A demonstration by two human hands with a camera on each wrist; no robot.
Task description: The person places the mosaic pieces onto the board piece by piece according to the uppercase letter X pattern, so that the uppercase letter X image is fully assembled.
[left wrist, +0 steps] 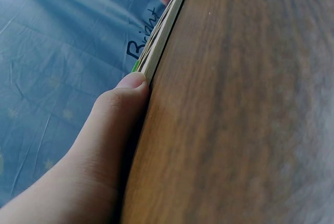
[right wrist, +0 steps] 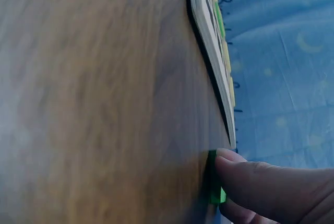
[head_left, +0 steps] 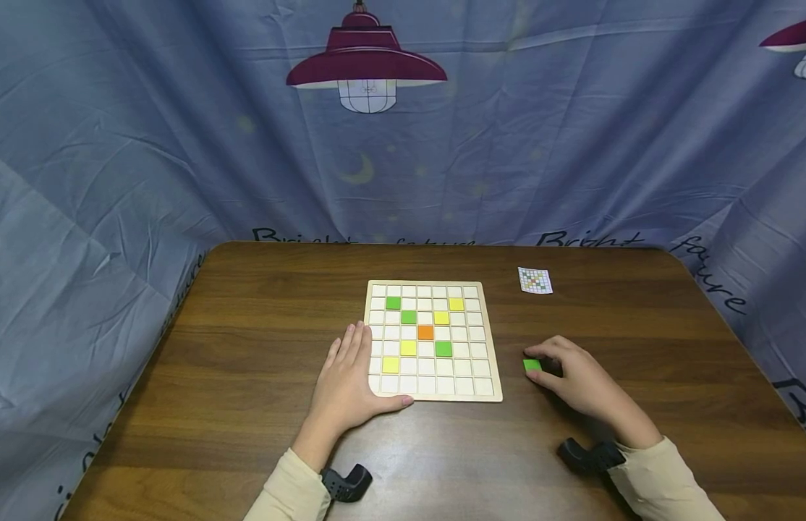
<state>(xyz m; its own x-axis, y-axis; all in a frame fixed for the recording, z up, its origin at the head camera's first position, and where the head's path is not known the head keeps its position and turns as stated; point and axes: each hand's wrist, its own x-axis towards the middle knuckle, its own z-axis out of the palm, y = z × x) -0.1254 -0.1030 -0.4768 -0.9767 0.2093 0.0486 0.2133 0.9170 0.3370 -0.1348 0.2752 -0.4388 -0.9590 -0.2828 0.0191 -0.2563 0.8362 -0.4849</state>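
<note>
A square wooden grid board (head_left: 491,347) lies on the table, its cells white apart from some coloured tiles. Three green tiles, one orange tile (head_left: 425,332) and several yellow tiles (head_left: 391,365) sit in its cells, forming two crossing diagonals. My left hand (head_left: 347,380) rests at the board's lower left corner, fingers extended along the left side and thumb along the near edge. To the right of the board, my right hand (head_left: 575,380) pinches a small green tile (head_left: 532,365) between thumb and fingers, low over the tabletop. The right wrist view shows this green tile (right wrist: 218,195) standing on edge beside the thumb.
A small printed card (head_left: 535,281) with a coloured grid pattern lies beyond the board to the right. The brown wooden table (head_left: 260,347) ends at a blue patterned curtain (head_left: 481,145). Black wrist devices (head_left: 347,483) are worn on both wrists.
</note>
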